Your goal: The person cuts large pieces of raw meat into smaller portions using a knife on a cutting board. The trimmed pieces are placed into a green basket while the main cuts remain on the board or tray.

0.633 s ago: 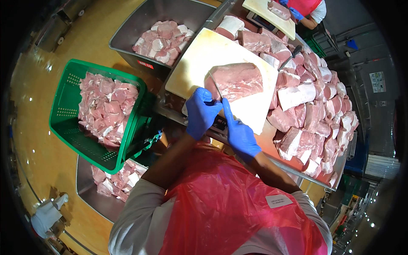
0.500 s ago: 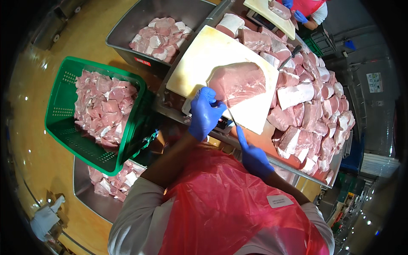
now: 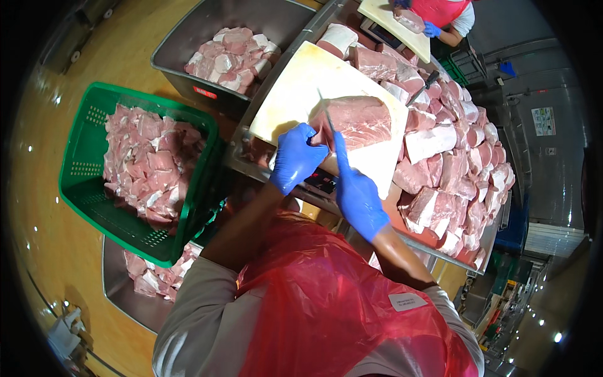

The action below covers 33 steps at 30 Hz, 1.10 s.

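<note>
A large piece of pork loin [image 3: 361, 122] lies on a white cutting board [image 3: 286, 85]. My left hand [image 3: 297, 157], in a blue glove, is closed on the near left end of the loin, fingers curled in. My right hand [image 3: 361, 200], gloved in blue too, grips a knife [image 3: 328, 112], its index finger stretched along the spine. The blade runs across the loin's left end, just right of my left hand, and its tip points away from me over the board. The handle is hidden inside my right hand.
Many loin pieces [image 3: 433, 143] are heaped right of the board, with another knife [image 3: 424, 87] on them. At left stand a green crate [image 3: 72, 144] of meat trimmings and a grey tub [image 3: 176, 50] of slices. Across the table, a co-worker's gloved hand [image 3: 431, 29] is at another board [image 3: 392, 22].
My right hand has moved up and left, carrying the knife from the board's near edge to across the loin's left end. My left hand keeps its hold on the meat.
</note>
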Available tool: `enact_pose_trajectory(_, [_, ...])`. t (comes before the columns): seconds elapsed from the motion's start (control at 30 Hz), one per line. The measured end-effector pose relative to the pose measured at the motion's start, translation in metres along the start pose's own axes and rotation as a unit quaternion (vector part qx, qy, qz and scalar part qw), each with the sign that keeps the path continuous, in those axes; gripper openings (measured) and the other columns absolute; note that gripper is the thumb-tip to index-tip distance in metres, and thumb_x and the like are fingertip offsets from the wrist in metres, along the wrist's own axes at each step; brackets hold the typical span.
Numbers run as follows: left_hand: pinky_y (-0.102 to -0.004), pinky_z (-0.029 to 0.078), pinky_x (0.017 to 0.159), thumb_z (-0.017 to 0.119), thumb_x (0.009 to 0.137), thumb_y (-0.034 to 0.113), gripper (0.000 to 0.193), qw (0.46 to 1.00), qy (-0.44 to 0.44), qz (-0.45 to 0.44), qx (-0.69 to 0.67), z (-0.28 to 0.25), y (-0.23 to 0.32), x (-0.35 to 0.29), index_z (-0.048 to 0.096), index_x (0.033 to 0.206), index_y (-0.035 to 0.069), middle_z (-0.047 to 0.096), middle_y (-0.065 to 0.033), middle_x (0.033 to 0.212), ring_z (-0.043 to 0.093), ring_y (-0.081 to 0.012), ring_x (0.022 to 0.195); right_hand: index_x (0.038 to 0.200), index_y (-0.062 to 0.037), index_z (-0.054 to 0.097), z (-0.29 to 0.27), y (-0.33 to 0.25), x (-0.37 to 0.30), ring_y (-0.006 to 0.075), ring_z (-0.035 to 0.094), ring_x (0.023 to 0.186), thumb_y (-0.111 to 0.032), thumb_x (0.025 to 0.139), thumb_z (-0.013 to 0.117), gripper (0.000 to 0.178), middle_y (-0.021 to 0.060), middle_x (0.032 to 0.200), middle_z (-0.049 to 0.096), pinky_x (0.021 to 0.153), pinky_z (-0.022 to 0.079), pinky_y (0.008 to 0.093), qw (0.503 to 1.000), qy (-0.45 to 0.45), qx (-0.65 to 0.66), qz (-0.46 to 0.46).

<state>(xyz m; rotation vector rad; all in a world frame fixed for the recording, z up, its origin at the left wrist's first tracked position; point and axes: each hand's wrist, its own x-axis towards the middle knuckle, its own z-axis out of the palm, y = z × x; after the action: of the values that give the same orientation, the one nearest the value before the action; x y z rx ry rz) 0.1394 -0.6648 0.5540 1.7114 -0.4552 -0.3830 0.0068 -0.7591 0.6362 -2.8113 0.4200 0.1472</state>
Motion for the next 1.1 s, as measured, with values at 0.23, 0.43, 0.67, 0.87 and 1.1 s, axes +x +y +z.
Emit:
enact_pose_trajectory(0.23, [-0.0265, 0.045, 0.056, 0.073, 0.076, 0.003, 0.011, 0.997, -0.029, -0.043, -0.066, -0.009, 0.008, 0.003, 0.064, 0.080, -0.002, 0.060, -0.0025, 0.068, 0.052, -0.0070, 0.063, 0.162, -0.0190, 0.003, 0.003, -0.017, 0.031, 0.0424, 0.066, 0.066, -0.003, 0.089, 0.054, 0.091, 0.0272, 0.076, 0.066, 0.061, 0.050, 0.0533, 0.996, -0.054, -0.016, 0.062])
enact_pose_trajectory(0.43, [-0.0263, 0.044, 0.053, 0.070, 0.077, 0.001, 0.006, 0.996, 0.037, -0.022, -0.083, -0.033, -0.006, 0.022, 0.066, 0.080, -0.002, 0.059, -0.0018, 0.065, 0.055, -0.0083, 0.058, 0.163, -0.0156, 0.002, -0.005, 0.021, -0.090, 0.0377, 0.063, 0.058, -0.001, 0.087, 0.050, 0.091, 0.0244, 0.072, 0.064, 0.058, 0.052, 0.0496, 0.981, -0.174, -0.076, 0.046])
enact_pose_trajectory(0.67, [-0.0250, 0.044, 0.063, 0.070, 0.076, -0.002, 0.014, 0.955, -0.233, -0.030, -0.184, -0.025, -0.008, -0.020, 0.060, 0.085, 0.002, 0.052, 0.0028, 0.078, 0.047, -0.0050, 0.072, 0.163, -0.0171, 0.005, -0.015, 0.000, -0.066, 0.0387, 0.063, 0.059, 0.003, 0.086, 0.050, 0.092, 0.0255, 0.075, 0.063, 0.056, 0.049, 0.0507, 0.993, -0.093, -0.056, 0.048])
enact_pose_trajectory(0.87, [-0.0261, 0.044, 0.057, 0.069, 0.076, 0.000, 0.011, 0.982, -0.150, -0.034, -0.113, -0.026, 0.001, -0.036, 0.059, 0.080, 0.002, 0.055, 0.0003, 0.070, 0.049, -0.0038, 0.066, 0.163, -0.0244, 0.002, -0.010, -0.032, 0.028, 0.0409, 0.069, 0.077, -0.007, 0.088, 0.060, 0.096, 0.0239, 0.098, 0.068, 0.069, 0.056, 0.0511, 0.999, -0.010, 0.001, 0.032])
enact_pose_trajectory(1.1, [-0.0254, 0.041, 0.056, 0.063, 0.085, 0.001, 0.002, 0.959, -0.083, -0.121, -0.242, -0.042, -0.014, -0.025, 0.063, 0.085, -0.001, 0.055, 0.0035, 0.075, 0.051, -0.0061, 0.066, 0.162, -0.0314, 0.007, 0.020, 0.022, -0.034, 0.0395, 0.068, 0.071, -0.002, 0.090, 0.052, 0.090, 0.0236, 0.093, 0.066, 0.063, 0.055, 0.0497, 0.981, -0.128, -0.128, 0.065])
